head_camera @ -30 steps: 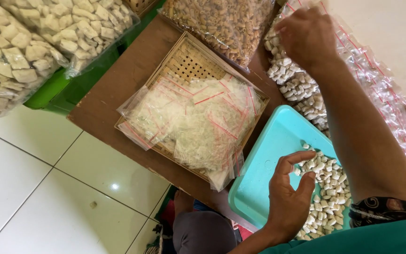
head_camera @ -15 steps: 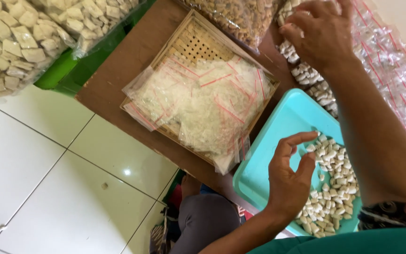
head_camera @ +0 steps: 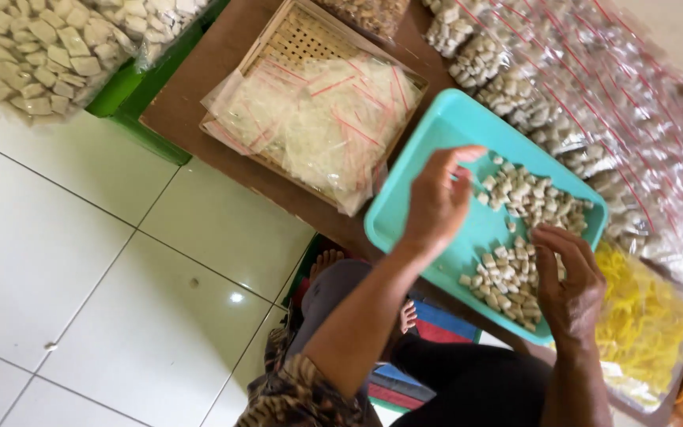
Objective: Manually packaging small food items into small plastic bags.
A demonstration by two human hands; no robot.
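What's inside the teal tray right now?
Small pale snack pieces lie loose in the teal tray, in two clusters. Both hands, left and right, cover part of it.

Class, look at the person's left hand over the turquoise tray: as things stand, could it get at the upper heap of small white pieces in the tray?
Probably yes. The left hand hovers over the turquoise tray, its fingers beside the upper heap of white pieces, with nothing lying between. The right hand is busy at the lower heap, out of the way.
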